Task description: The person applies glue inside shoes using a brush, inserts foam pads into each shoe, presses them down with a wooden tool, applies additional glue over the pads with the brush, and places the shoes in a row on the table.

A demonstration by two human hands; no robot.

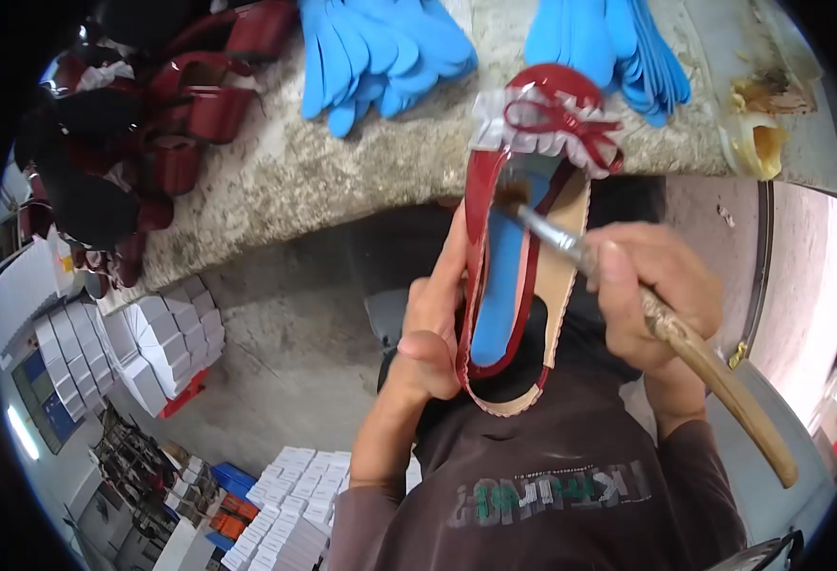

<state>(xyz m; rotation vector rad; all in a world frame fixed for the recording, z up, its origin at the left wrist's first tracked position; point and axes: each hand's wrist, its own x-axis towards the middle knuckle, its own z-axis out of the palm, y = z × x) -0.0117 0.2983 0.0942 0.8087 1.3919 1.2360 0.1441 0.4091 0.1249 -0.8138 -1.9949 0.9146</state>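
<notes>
A dark red shoe (476, 205) with a white ruffle and a red bow at its toe is held upright, toe away from me. My left hand (430, 333) supports it from the left side, fingers partly hidden behind it. Inside the shoe lies a blue insole (496, 305). My right hand (654, 290) is closed around a paint brush (718, 376) with a long wooden handle and metal ferrule. The brush's brown bristles point into the shoe near the toe end, over the insole; whether they touch it is blurred.
On the rough worktable (342, 181) lie two fanned piles of blue insoles (380, 57) and more blue insoles (609, 48). Several dark red shoes (190, 114) crowd its left end. A glue-crusted container (764, 143) sits at right. White boxes (290, 495) are stacked on the floor.
</notes>
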